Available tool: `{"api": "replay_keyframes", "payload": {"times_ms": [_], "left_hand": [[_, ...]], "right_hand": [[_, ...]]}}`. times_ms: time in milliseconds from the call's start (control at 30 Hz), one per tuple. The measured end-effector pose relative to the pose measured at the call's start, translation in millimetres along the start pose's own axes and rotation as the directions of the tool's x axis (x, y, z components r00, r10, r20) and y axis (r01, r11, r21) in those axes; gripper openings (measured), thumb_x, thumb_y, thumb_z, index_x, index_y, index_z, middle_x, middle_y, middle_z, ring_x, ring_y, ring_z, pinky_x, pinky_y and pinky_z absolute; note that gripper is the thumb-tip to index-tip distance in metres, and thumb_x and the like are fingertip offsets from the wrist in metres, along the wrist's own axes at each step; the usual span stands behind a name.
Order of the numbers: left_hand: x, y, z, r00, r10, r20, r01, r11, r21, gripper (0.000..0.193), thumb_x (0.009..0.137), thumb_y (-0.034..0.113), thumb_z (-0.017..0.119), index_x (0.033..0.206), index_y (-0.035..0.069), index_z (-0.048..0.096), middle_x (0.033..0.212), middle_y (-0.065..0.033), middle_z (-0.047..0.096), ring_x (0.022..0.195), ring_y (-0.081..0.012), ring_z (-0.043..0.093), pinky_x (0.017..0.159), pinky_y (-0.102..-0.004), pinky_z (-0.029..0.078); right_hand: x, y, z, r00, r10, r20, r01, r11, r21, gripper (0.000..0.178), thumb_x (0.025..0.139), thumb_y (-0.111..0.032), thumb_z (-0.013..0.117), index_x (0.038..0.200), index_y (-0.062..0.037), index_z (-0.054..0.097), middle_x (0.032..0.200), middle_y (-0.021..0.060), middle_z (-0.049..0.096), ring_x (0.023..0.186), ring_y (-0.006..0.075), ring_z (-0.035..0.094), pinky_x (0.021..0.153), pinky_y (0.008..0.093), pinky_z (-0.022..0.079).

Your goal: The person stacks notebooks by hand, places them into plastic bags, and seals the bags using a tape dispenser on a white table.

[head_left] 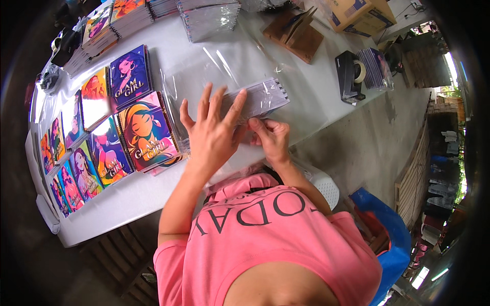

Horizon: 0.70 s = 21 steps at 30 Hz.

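Note:
A spiral notebook [263,100] lies face down in clear plastic on the table in front of me, its back pale grey. My left hand [212,130] rests over its left part with the fingers spread, pressing on the plastic. At the near edge of the notebook, my right hand [272,137] is closed in a pinch on what looks like the edge of the clear plastic wrap. The pinched bit itself is mostly hidden by the fingers. Loose clear plastic sheets [199,64] spread over the table beyond my left hand.
Rows of colourful spiral notebooks [148,130] cover the table's left side, with taller notebook stacks [209,20] behind. Toward the right stand a brown wooden holder [296,35], a cardboard box [362,15], a black tape dispenser [349,76] and wrapped notebooks [375,69].

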<state>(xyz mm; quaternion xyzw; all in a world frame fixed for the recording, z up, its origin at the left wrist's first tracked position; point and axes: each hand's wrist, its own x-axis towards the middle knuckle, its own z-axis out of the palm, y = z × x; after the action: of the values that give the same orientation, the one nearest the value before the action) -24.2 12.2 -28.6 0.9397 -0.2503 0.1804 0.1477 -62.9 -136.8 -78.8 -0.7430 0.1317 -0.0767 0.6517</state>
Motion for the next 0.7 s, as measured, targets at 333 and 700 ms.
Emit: {"api": "replay_keyframes", "payload": {"times_ms": [333,700], "left_hand": [[-13,-48,13,0.835,-0.524,0.168,0.386,0.34,-0.857,0.076,0.074,0.048,0.066,0.139,0.019,0.039,0.141,-0.0124,0.039,0.132,-0.027,0.033,0.105,-0.0626,0.011],[-52,20,88,0.534,-0.279,0.798,0.328,-0.802,-0.499,0.077,0.082,0.064,0.039,0.143,0.019,0.03,0.148,-0.0097,0.028,0.135,-0.0406,0.02,0.083,-0.0828,0.02]], "right_hand": [[32,93,-67,0.944,0.296,0.15,-0.303,0.953,0.025,0.039,0.078,-0.036,0.073,0.06,-0.004,0.059,0.049,-0.0019,0.051,0.047,0.0093,0.052,0.045,0.0255,0.037],[78,-5,-76,0.859,-0.332,0.389,0.071,0.831,0.552,0.043,0.092,-0.043,0.052,0.112,-0.0047,0.058,0.107,0.0043,0.057,0.107,0.0142,0.049,0.094,0.0273,0.035]]}}
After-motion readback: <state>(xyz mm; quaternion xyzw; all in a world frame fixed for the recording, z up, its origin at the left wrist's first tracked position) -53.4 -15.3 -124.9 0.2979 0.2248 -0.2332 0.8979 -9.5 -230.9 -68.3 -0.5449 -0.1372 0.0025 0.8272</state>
